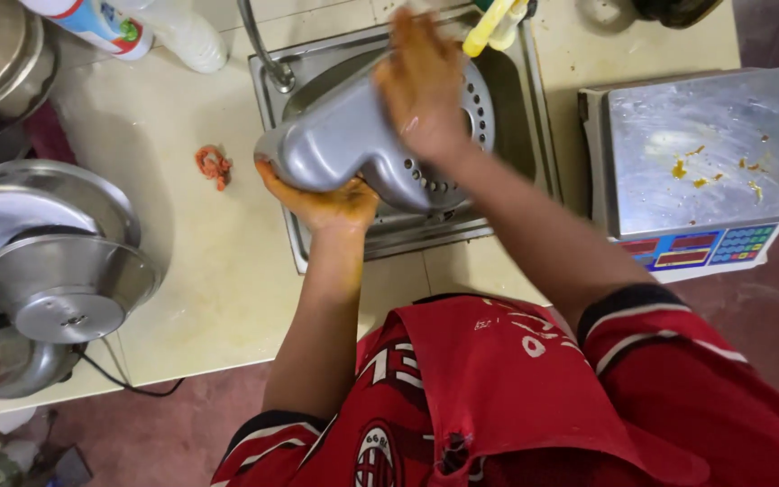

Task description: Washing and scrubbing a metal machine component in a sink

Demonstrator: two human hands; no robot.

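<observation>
1. Nearest, the person's red apron (516, 388) is hanging smooth over a red jersey with dark, white-striped cuffs, and both bare forearms are reaching forward over the counter's edge.
2. The left hand (322, 203), stained yellow-orange, is cupping the underside of a grey metal housing (344, 144), fingers curled up round its rounded lower end.
3. The right hand (421, 86), smeared the same colour and slightly blurred, is lying flat on top of the housing, palm down, so the two hands are pressing on it from opposite sides.
4. The housing is dull cast metal, smooth and curved like a bent funnel, with a round flange pierced by a ring of small holes; it is being held tilted just above the sink (534, 135), over its near left part.
5. The sink is a rectangular steel basin sunk in a pale, glossy counter (218, 289) showing faint yellowish smears.
6. To the left, a small orange scrap (214, 165) is lying on the counter, near the sink; further left, stacked shiny steel bowls (65, 271) are sitting.
7. To the right, a scale (701, 153) with a flat steel plate is carrying yellow flecks.
8. Farthest back, a curved tap (263, 50) is rising at the sink's corner, beside a white plastic bottle (182, 36).
</observation>
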